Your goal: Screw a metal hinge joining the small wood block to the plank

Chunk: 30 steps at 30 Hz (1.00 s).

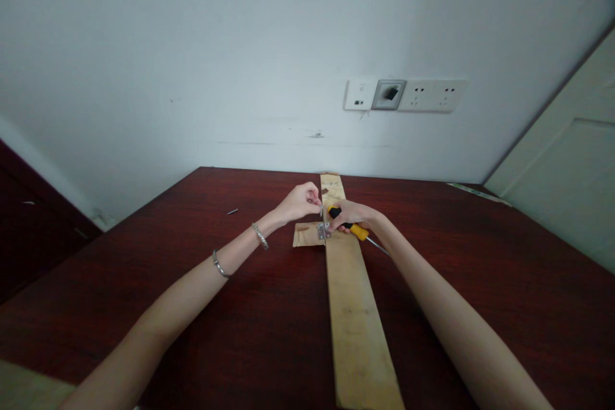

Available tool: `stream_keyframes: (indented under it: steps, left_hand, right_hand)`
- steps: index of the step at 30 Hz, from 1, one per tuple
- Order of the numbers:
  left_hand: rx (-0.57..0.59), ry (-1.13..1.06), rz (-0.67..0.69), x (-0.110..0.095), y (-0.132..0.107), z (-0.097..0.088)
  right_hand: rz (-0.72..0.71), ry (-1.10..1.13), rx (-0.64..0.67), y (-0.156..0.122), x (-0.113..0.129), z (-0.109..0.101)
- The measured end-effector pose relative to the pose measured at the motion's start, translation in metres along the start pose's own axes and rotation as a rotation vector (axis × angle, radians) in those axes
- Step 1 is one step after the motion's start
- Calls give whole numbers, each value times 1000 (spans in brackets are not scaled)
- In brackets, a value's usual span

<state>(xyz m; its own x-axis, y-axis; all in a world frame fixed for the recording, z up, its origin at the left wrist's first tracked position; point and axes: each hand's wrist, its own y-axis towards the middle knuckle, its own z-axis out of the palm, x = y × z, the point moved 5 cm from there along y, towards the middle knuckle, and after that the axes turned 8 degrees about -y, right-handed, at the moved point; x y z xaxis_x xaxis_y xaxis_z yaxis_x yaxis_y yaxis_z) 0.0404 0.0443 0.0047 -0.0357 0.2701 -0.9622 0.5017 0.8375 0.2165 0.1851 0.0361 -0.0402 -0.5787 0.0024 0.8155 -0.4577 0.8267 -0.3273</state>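
Observation:
My left hand (pixel 303 200) is closed in a pinch just above the joint of two boards. A thin pale tip shows at its fingertips, too small to name. My right hand (pixel 354 213) is wrapped around a screwdriver with a yellow and black handle (pixel 358 231), its metal shaft pointing away to the lower right. The fingers of that hand also reach down to a small metal hinge (pixel 321 231). This hinge lies where a short wooden piece (pixel 306 236) meets the left edge of a long wooden board (pixel 358 314).
A small metal pin or screw (pixel 232 211) lies on the dark red tabletop (pixel 259 333), left of the hands. Behind the table is a white wall with sockets (pixel 425 96). A pale panelled door (pixel 567 160) stands at the right, near a flat strip (pixel 480 193).

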Motion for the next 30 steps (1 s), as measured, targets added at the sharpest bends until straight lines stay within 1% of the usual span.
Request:
stream_keyframes:
  steps: [2, 4, 6, 7, 9, 10, 11, 13, 17, 22, 25, 30]
  left_hand:
    - [-63, 75, -2, -9, 4, -22]
    - [-90, 204, -61, -13, 6, -48]
    - [-131, 393, -144, -13, 5, -80]
    - [-162, 497, -205, -10, 4, -97]
    - [-251, 718, -278, -5, 0, -129]
    - [-264, 813, -331, 0, -3, -142]
    - [-269, 841, -360, 5, -5, -153]
    - [-259, 874, -408, 16, -10, -168]
    - [-220, 898, -504, 37, -18, -183]
    - [-145, 916, -603, 58, -19, -190]
    - [-92, 931, -637, 64, -16, -189]
    - [-20, 957, -655, 63, -17, -185]
  right_hand:
    - [-6, -25, -1, 0, 2, 0]
    - [-7, -46, -3, -1, 5, 1]
    - [0, -57, -7, -1, 8, 3]
    - [5, -59, -11, -2, 10, 3]
    - [14, -59, -21, -3, 12, 4]
    - [15, -57, -26, -4, 12, 4]
    - [16, -54, -29, -4, 13, 4]
    - [18, -48, -32, -5, 13, 5]
    - [37, -41, -36, -4, 11, 6]
    - [50, -42, -29, -4, 10, 8]
    - [30, -40, -14, -7, 13, 9]
    - [7, -10, -42, -13, 17, 3]
